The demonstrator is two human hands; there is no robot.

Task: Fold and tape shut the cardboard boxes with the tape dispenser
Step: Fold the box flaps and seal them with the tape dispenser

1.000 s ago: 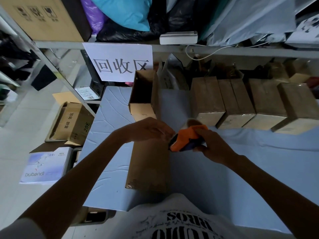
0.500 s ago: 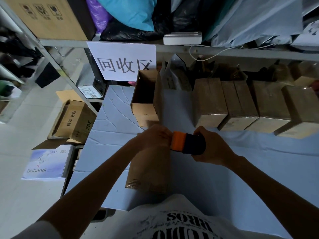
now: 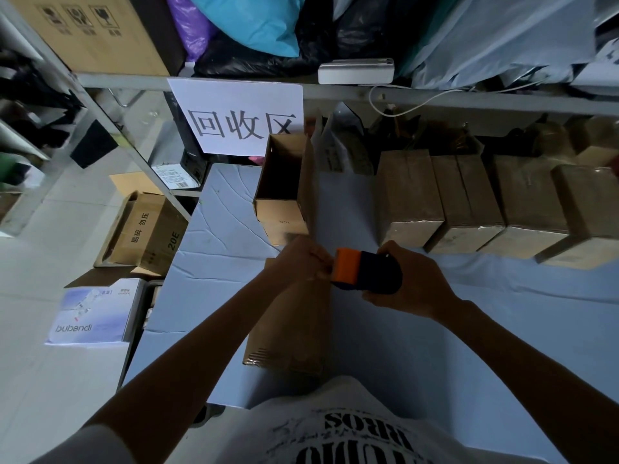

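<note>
So the cardboard box (image 3: 288, 323) we're working on lies flat on the blue table (image 3: 217, 262), dead centre in front of us, with its long side running from 6 up toward 12. Our left hand (image 3: 301, 262) sits on its far end, fingers curled down over the cardboard. It's too dark to tell whether they're also pinching the loose end of the tape. At 3 o'clock of that hand, touching it, is the tape dispenser (image 3: 365, 272), orange edge pointing at the left hand. Our right hand (image 3: 415, 283) is wrapped tight around its dark body.

Looks to us like a strip is just being started at the far end. To do this bit well, we'd press the flaps shut with the left hand and pin the start of the tape there. Then we'd pull the dispenser toward 6 in one steady go, held low so the tape lies flat with no bubbles. We can't make out the seam under the hands, so we'd check the strip sits centred on it. The box looks light, so it could skid if the left hand lets up.

Further out, an open box (image 3: 281, 182) stands at 12 and a row of taped boxes (image 3: 408, 192) runs from 1 round to 3. A paper sign (image 3: 237, 118) hangs near 11, and a floor carton (image 3: 144, 229) sits off the table at 9.
</note>
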